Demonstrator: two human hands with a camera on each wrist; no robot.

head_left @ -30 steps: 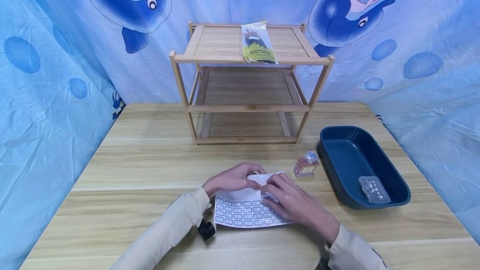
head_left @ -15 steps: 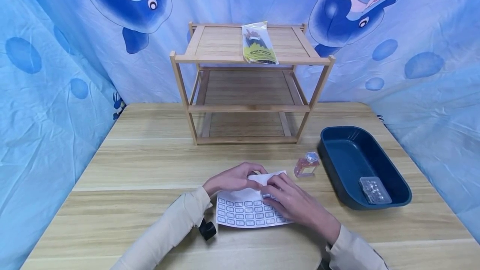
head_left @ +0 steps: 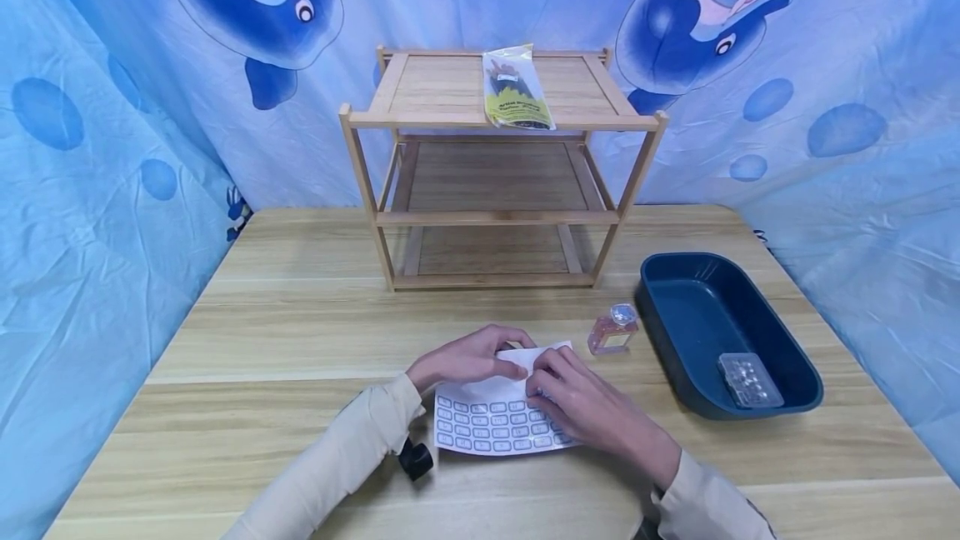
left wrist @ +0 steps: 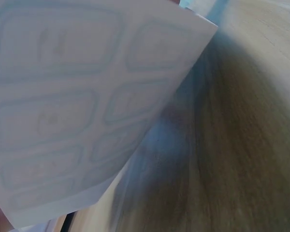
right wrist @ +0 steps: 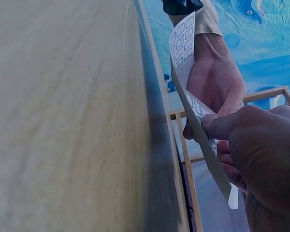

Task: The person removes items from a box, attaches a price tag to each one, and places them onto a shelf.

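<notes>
A white sheet of stickers (head_left: 491,423), printed with rows of dark-outlined rounded rectangles, is held above the table between both hands. My left hand (head_left: 476,357) grips its far left part, thumb on the printed face. On the right part, my right hand (head_left: 581,402) bends its fingers and pinches at the printed rectangles. What lies between those fingertips is hidden. The left wrist view shows the underside of the sheet (left wrist: 48,116), outlines showing through. The right wrist view has the sheet (right wrist: 183,46) edge-on and bowed, the right thumb (right wrist: 220,126) against its printed side.
A pink glass bottle (head_left: 613,330) stands beyond the right hand. Right of it is a dark blue basin (head_left: 693,307) holding a small clear box (head_left: 748,379). A wooden shelf rack (head_left: 498,215) stands at the back, with a printed plastic packet (head_left: 517,88) on top.
My right fingertips have shifted slightly right, widening the gap from the left thumb. The sheet has moved slightly right. My left hand stays nearly still.
</notes>
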